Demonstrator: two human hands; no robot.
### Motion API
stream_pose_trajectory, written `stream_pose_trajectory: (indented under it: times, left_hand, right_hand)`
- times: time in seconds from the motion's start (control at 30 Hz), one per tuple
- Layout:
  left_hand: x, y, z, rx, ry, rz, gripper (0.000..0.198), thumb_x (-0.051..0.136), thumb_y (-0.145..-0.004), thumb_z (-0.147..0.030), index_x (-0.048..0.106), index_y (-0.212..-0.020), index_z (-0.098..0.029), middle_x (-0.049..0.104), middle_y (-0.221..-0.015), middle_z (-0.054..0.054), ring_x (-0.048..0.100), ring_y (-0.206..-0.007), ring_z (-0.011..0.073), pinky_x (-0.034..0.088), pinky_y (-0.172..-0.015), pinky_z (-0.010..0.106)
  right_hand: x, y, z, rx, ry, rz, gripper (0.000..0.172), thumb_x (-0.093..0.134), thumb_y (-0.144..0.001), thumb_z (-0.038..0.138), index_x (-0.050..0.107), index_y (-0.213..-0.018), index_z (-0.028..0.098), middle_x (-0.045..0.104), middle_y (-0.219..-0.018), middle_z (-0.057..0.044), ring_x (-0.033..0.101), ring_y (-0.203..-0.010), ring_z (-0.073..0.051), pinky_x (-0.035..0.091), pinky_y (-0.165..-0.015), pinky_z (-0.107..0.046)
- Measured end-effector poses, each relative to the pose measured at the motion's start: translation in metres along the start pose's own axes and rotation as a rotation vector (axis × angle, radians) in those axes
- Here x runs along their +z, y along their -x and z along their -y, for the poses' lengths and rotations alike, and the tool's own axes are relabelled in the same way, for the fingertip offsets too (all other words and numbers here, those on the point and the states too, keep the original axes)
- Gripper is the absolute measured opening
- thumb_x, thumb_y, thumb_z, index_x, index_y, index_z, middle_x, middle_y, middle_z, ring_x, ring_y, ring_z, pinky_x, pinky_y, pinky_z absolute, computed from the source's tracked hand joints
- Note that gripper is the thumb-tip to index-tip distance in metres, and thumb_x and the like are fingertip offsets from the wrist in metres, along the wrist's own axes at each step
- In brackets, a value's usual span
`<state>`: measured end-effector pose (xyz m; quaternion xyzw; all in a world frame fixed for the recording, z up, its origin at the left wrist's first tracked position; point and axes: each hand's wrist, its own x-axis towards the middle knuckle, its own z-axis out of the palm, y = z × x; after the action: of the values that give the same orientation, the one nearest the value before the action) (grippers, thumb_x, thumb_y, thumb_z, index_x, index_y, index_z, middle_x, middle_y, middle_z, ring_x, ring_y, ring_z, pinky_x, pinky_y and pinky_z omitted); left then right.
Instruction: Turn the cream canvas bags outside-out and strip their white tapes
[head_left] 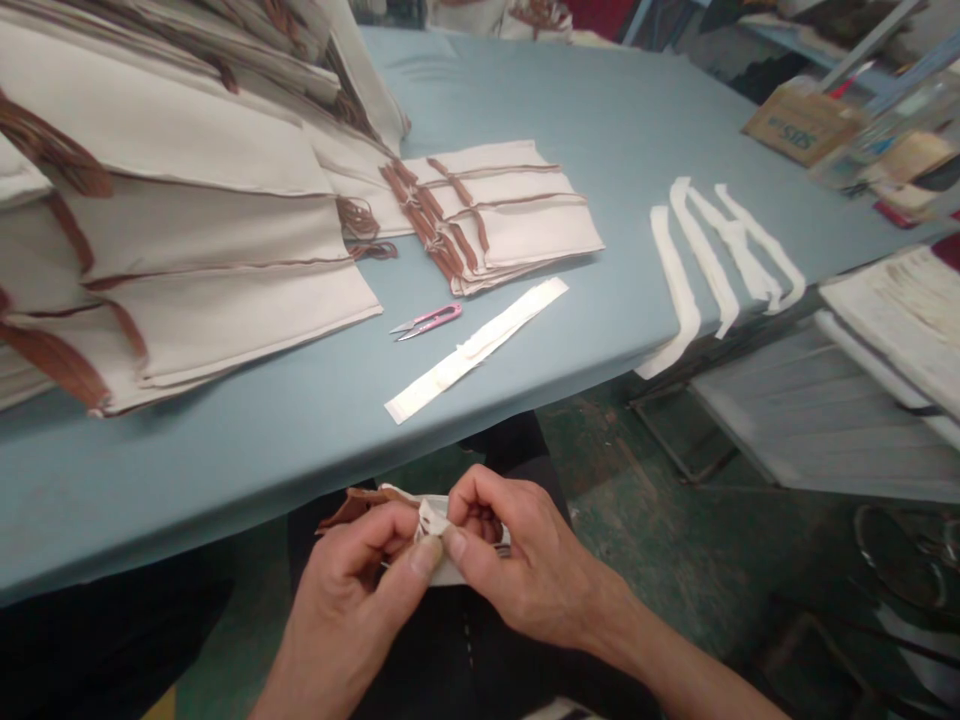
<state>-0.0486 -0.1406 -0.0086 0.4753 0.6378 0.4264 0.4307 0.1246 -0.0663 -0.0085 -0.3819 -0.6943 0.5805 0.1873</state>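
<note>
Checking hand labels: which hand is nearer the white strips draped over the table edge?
Right. The right hand sits below and left of the white strips; the left hand is farther left, both pinching the cloth piece.

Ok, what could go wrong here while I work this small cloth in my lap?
The left hand and right hand pinch the cloth off the table; a slip could drop it to the floor. The strips hang over the table's edge and might slide off. The snips lie uncovered near the big stack; a blind reach could nick a finger.
</note>
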Motion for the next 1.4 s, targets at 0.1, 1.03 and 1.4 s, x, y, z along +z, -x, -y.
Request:
stream_pose_trajectory:
  times: [0.1, 1.03, 1.4]
  left_hand:
    - [-0.003, -0.001, 0.002, 0.034, -0.038, 0.013, 0.035, 0.063, -0.097, -0.036, 0.081, -0.072, -0.02, 0.072, -0.064, -0.001, 0.064, -0.055, 0.0129, 0.048, -0.053, 0.017]
    - [0.031, 0.013, 0.028, 0.145, -0.075, -0.336, 0.029, 0.061, -0.098, -0.031, 0.084, -0.081, -0.025, 0.08, -0.074, 0.0, 0.069, -0.064, 0.0197, 0.052, -0.066, 0.029]
    - [0.003, 0.009, 0.046, -0.025, 0.267, -0.122, 0.046, 0.066, -0.096, -0.055, 0.078, -0.071, -0.019, 0.069, -0.068, 0.003, 0.06, -0.064, 0.0194, 0.05, -0.061, 0.027]
  right_hand:
    - [0.001, -0.001, 0.001, -0.012, 0.012, -0.021, 0.015, 0.06, -0.093, 0.029, 0.056, -0.081, 0.022, 0.054, -0.069, 0.005, 0.05, -0.061, -0.011, 0.039, -0.06, -0.023]
    - [0.019, -0.011, 0.007, 0.005, 0.154, 0.055, 0.03, 0.038, -0.112, 0.031, 0.044, -0.083, 0.026, 0.055, -0.074, 0.001, 0.059, -0.075, -0.018, 0.042, -0.069, -0.031]
    - [0.019, -0.014, 0.003, 0.057, -0.136, 0.191, 0.045, 0.04, -0.112, 0.055, 0.041, -0.08, 0.024, 0.046, -0.076, 0.004, 0.047, -0.071, -0.015, 0.038, -0.067, -0.028]
